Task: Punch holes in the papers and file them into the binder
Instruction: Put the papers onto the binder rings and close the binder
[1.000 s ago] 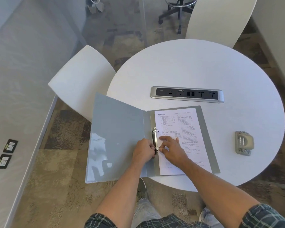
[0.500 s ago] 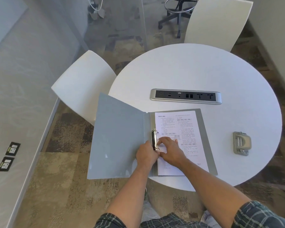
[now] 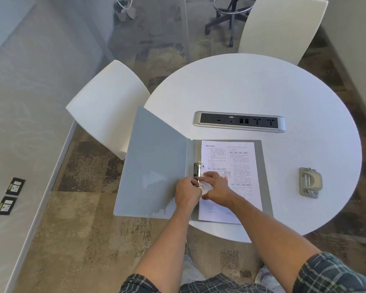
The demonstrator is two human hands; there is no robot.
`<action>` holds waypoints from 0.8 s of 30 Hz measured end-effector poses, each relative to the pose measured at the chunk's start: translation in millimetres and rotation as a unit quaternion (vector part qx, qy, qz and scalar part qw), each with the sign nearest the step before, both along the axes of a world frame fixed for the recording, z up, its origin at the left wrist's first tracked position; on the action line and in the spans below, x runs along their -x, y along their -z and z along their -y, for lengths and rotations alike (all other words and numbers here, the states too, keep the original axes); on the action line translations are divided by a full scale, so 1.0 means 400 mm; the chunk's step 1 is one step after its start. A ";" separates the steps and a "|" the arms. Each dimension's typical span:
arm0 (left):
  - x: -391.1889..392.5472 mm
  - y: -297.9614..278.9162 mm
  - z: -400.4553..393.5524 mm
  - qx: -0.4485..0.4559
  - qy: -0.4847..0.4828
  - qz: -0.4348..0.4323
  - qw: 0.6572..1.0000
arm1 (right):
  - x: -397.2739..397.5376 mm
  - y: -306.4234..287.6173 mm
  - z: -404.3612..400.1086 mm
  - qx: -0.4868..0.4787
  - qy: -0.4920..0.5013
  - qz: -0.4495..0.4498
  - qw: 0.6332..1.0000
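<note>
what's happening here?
A person is filing a printed paper into an open grey binder on the round table. Both hands work at the ring clip: the left hand grips its lower ring, the right hand presses the paper's edge. The hole punch sits untouched to the right.

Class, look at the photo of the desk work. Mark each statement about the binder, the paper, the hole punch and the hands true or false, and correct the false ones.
1. The binder lies open on the table. True.
2. The hole punch sits on the printed paper. False: it stands apart, to the right of the binder.
3. Both the left hand and the right hand are at the ring mechanism. True.
4. The power socket strip lies under the binder. False: it lies beyond it, uncovered.
</note>
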State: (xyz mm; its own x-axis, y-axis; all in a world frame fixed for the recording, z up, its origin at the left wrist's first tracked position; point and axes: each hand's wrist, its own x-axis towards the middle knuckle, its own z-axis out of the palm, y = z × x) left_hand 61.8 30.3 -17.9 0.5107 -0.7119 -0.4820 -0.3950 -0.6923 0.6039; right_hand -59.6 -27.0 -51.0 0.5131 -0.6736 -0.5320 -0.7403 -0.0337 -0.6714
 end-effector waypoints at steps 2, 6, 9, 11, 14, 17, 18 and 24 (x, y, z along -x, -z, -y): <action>0.002 0.002 0.008 0.002 0.005 -0.004 1.000 | -0.001 0.001 -0.004 0.011 -0.010 -0.010 1.000; -0.002 0.004 0.023 0.010 -0.011 -0.006 1.000 | -0.001 -0.002 -0.005 0.013 -0.016 -0.013 1.000; -0.009 0.013 0.026 0.011 -0.013 0.005 1.000 | 0.004 -0.008 -0.003 0.005 -0.012 -0.006 1.000; -0.014 0.019 0.030 0.006 -0.007 0.014 1.000 | 0.013 -0.015 -0.012 -0.003 0.018 0.034 0.999; -0.015 0.022 0.034 -0.001 0.019 0.039 0.999 | 0.049 -0.016 -0.029 0.063 0.141 0.075 0.985; -0.008 0.020 0.031 0.006 0.058 0.110 0.992 | 0.100 -0.021 -0.026 0.173 0.294 -0.060 0.938; -0.005 0.021 0.030 0.013 0.072 0.134 0.988 | 0.117 -0.024 -0.021 0.174 0.327 -0.123 0.921; 0.010 0.029 0.029 0.009 0.144 0.159 0.977 | 0.132 -0.047 -0.014 0.116 0.360 -0.260 0.889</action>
State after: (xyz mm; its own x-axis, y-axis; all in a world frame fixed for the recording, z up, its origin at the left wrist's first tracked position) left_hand 57.9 18.8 -29.6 0.4106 -0.8546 -0.3178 -0.7409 -0.5159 0.4301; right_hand -112.6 -21.5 -32.1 -0.3686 -0.8505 -0.3751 -0.8345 0.4805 -0.2695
